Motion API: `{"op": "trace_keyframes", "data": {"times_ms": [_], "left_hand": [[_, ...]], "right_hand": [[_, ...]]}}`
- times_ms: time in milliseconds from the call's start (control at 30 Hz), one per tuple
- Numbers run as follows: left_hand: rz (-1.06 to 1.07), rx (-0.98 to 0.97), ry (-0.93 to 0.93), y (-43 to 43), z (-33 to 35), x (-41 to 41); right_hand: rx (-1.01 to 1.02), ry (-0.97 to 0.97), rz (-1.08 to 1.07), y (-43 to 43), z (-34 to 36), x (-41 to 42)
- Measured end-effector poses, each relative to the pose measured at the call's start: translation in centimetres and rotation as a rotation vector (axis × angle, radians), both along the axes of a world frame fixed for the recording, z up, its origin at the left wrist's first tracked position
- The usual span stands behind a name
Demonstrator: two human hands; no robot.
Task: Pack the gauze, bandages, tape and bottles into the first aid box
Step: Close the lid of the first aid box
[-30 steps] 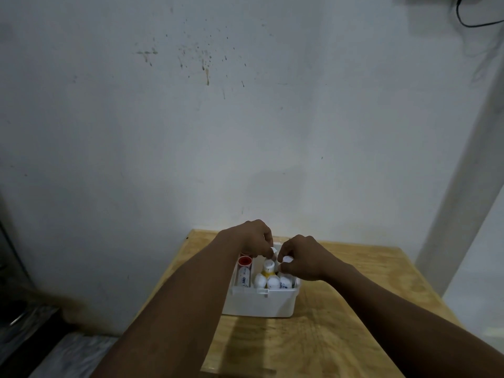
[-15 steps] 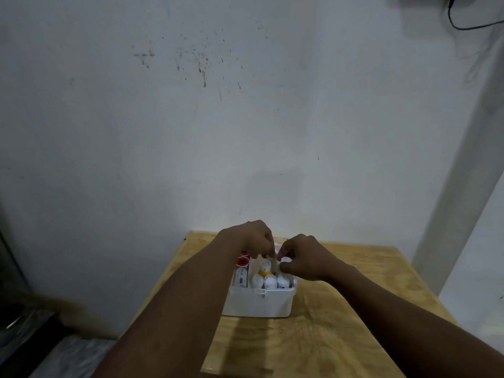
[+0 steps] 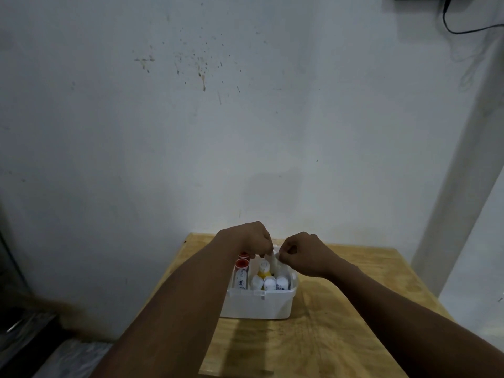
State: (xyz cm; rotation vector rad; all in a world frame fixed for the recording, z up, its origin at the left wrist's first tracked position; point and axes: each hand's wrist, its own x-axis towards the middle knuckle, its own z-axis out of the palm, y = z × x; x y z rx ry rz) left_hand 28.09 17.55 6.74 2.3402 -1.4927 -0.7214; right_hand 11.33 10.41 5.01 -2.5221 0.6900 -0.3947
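- first aid box (image 3: 259,305) open on bench (image 3: 341,309): red-capped bottles (image 3: 242,265) left, yellow bottle (image 3: 264,270) middle, white rolls (image 3: 269,282) near
- left hand (image 3: 253,238), right hand (image 3: 304,253) together above it, both pinching a white piece (image 3: 273,258)

Dim room — stained white wall (image 3: 204,118) behind a wooden table (image 3: 341,323), black cable (image 3: 461,30) top right.

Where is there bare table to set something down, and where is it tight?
Bare wood lies right of the first aid box, out to the table edge, and in front of it. Crowded: the box itself, full of bottles, with left hand and right hand pinching a white item above.
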Motion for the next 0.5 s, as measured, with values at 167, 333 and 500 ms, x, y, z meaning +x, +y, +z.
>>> {"op": "trace_keyframes", "data": {"times_ms": [167, 333, 500], "left_hand": [[0.064, -0.088, -0.016, 0.2, -0.2, 0.9], [0.264, -0.225, -0.160, 1.6, -1.3, 3.8], [0.490, -0.116, -0.117, 3.4, -3.4, 7.1]], "right_hand": [[0.005, -0.052, -0.153, -1.2, -0.4, 0.7], [0.230, -0.127, -0.341, -1.9, -1.4, 1.4], [0.649, -0.122, -0.436, -2.3, -2.6, 2.7]]}}
